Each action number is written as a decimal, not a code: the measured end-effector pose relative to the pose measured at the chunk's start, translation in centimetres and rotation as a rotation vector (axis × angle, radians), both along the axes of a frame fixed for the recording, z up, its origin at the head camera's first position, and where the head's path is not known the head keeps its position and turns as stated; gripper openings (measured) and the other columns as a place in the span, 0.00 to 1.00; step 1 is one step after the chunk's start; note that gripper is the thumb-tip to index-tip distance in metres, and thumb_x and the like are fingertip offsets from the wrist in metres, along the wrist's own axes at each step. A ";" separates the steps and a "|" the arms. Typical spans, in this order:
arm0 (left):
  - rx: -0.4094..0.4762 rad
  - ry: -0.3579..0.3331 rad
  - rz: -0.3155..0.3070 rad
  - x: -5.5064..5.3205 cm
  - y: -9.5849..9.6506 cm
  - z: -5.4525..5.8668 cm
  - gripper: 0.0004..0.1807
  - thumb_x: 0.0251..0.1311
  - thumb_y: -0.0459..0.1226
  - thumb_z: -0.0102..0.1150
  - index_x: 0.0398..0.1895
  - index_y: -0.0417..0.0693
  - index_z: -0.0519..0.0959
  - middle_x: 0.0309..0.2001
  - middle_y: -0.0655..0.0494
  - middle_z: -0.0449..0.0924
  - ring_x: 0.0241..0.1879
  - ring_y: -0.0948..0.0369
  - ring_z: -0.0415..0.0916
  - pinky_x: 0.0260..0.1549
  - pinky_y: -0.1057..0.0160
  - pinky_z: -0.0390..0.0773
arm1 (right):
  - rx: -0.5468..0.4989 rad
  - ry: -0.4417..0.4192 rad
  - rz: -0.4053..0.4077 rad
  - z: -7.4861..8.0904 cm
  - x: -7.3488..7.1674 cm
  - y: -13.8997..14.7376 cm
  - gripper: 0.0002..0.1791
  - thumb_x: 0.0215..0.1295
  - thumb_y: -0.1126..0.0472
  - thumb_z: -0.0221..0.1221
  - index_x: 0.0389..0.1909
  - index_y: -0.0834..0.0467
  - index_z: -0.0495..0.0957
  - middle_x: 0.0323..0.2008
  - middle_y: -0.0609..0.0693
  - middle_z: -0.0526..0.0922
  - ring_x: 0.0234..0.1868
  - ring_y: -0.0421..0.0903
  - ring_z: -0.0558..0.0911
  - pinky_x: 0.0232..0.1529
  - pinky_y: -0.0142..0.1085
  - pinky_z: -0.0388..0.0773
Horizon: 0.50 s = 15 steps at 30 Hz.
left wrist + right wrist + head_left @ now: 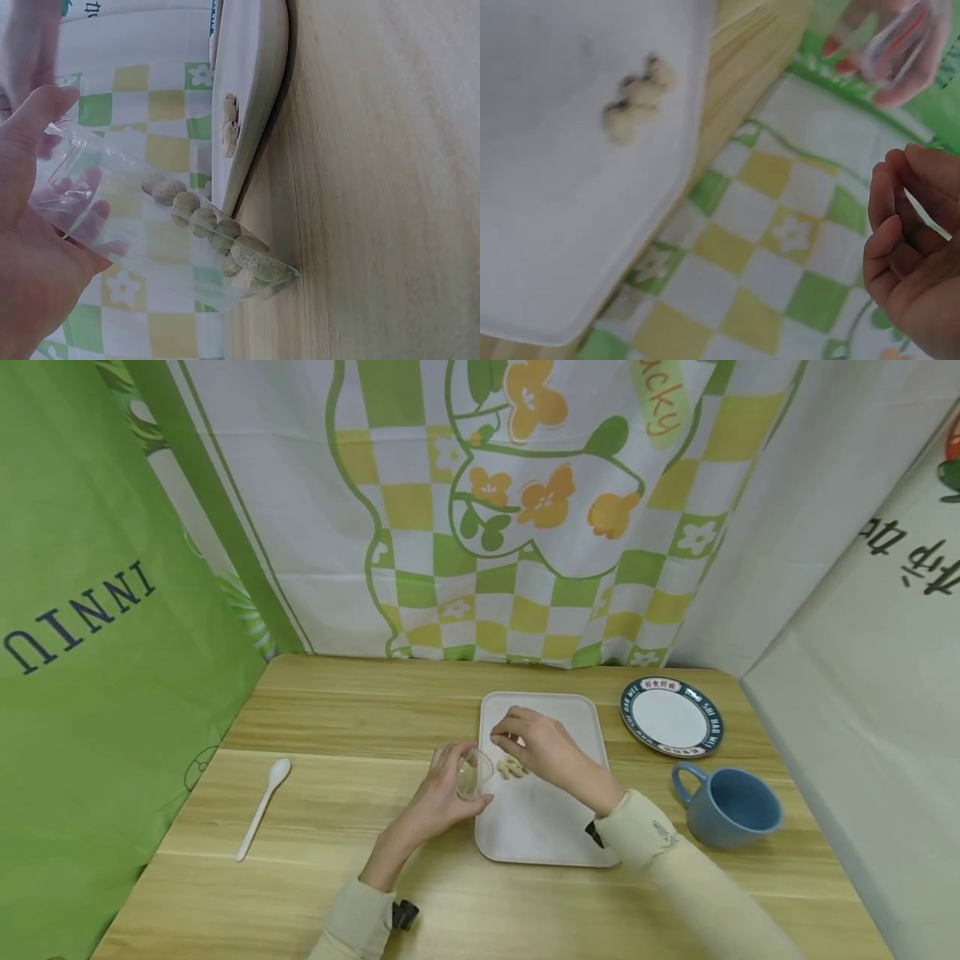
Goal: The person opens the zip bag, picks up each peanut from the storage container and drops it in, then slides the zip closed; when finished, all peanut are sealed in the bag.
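My left hand (447, 789) holds a clear zip plastic bag (169, 251) by its mouth, near the left edge of a pale tray (547, 827). Several unshelled peanuts (225, 232) lie at the bottom of the bag. More peanuts (512, 767) lie on the tray in a small group, between the bag and my right hand (543, 743). That right hand hovers over the tray with bent fingers, its thumb and fingertips close together. In the right wrist view nothing shows between the fingertips (900, 156), but the inside of the grip is partly hidden.
A white spoon (264, 808) lies on the wooden table (337, 710) at the left. Right of the tray are a plate (671, 717) with a dark patterned rim and, nearer, a blue mug (733, 807). A checked curtain (525, 610) hangs behind the table.
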<state>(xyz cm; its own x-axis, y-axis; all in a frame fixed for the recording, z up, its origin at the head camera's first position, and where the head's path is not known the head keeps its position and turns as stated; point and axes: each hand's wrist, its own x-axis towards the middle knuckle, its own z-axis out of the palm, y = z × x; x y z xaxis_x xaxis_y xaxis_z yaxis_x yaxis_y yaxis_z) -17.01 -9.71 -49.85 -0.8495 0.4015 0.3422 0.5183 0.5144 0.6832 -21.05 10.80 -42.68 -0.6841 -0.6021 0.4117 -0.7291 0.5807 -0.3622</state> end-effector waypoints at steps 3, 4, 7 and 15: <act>0.005 0.008 0.003 0.0 0.0 -0.1 0.42 0.47 0.38 0.72 0.64 0.37 0.61 0.46 0.53 0.68 0.54 0.54 0.63 0.52 0.53 0.71 | 0.035 -0.083 -0.108 -1.3 -1.2 1.1 0.03 0.62 0.64 0.63 0.35 0.58 0.84 0.29 0.46 0.79 0.29 0.39 0.77 0.28 0.31 0.75; 0.008 0.005 0.003 0.0 0.0 -0.1 0.42 0.46 0.37 0.73 0.64 0.37 0.61 0.46 0.52 0.69 0.54 0.54 0.63 0.52 0.53 0.71 | 0.063 -0.126 -0.139 -1.8 -1.5 1.4 0.03 0.62 0.64 0.63 0.35 0.59 0.84 0.29 0.47 0.79 0.29 0.40 0.77 0.27 0.32 0.75; 0.012 0.000 0.007 0.0 0.0 -0.2 0.43 0.45 0.37 0.73 0.63 0.36 0.62 0.46 0.52 0.69 0.55 0.53 0.63 0.53 0.53 0.71 | 0.163 -0.268 -0.194 -3.4 -2.1 2.2 0.06 0.61 0.65 0.63 0.38 0.61 0.84 0.29 0.49 0.79 0.30 0.42 0.77 0.29 0.34 0.76; 0.015 0.001 0.016 0.1 0.0 -0.1 0.42 0.45 0.37 0.74 0.63 0.35 0.62 0.46 0.48 0.70 0.54 0.53 0.63 0.54 0.52 0.71 | 0.280 -0.416 -0.244 -6.2 -2.8 2.6 0.11 0.61 0.67 0.62 0.44 0.62 0.83 0.29 0.50 0.79 0.28 0.43 0.74 0.28 0.36 0.74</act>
<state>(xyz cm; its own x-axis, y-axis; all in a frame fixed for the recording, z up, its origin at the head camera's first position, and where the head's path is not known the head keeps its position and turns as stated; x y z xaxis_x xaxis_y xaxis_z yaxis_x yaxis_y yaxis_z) -16.90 -9.70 -49.97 -0.8554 0.3832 0.3486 0.5108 0.5122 0.6904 -23.88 13.36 -48.84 -0.8882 -0.4530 -0.0760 -0.3895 0.8305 -0.3983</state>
